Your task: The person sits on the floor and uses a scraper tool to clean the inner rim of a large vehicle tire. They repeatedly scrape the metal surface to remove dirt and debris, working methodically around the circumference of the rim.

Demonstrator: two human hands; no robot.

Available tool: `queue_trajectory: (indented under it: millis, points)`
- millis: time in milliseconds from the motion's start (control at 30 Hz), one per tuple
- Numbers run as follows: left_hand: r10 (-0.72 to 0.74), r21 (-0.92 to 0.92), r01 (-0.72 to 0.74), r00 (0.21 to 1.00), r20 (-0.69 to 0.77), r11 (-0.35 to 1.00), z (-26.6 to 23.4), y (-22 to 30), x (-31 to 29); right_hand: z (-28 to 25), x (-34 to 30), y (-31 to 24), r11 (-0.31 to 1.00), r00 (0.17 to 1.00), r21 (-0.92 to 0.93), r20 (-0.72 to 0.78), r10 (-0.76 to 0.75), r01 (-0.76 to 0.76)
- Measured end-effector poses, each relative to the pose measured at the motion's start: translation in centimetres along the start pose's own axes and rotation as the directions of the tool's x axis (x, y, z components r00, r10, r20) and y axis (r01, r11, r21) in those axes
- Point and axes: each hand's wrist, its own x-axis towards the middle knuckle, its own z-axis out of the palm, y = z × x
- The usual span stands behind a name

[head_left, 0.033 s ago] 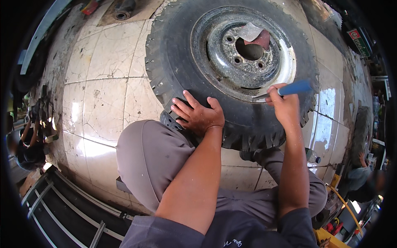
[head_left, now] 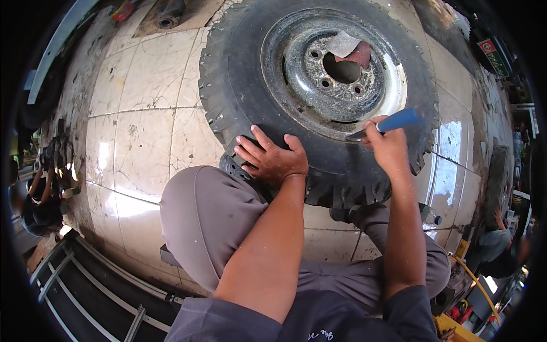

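In front of me a large black tyre (head_left: 236,85) lies flat, mounted on a worn metal wheel rim (head_left: 299,91). My left hand (head_left: 274,155) rests with spread fingers on the near left part of the tyre's sidewall and holds nothing. Wrapped round a blue-handled scraper (head_left: 400,119), my right hand (head_left: 387,142) is at the near right edge of the rim. The metal blade points left and meets the rim's edge; part of it is hidden by the fingers. A folded piece of sandpaper (head_left: 359,54), grey and red, lies by the hub hole.
Cracked pale tiles (head_left: 145,137) surround the tyre. A plastic bottle (head_left: 431,216) lies right of my leg. Metal framing (head_left: 97,273) stands at the lower left. Other people are at the far left and far right. A cylindrical metal part (head_left: 169,16) sits at the top left.
My right hand and the scraper have shifted slightly left and down along the rim's edge. My left hand stays on the tyre.
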Motion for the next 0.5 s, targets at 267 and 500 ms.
queue_trajectory:
  millis: [267,500]
  points:
    - [-0.005,0.001,0.005,1.0,0.011,1.0,0.0,0.0,-0.1,-0.7,1.8,-1.4,0.998,0.998,-0.014,0.028,0.054,-0.054]
    - [-0.007,0.007,0.007,1.0,0.016,1.0,0.0,-0.2,-0.1,0.2,1.9,-1.4,0.994,0.996,-0.091,0.049,0.072,-0.068]
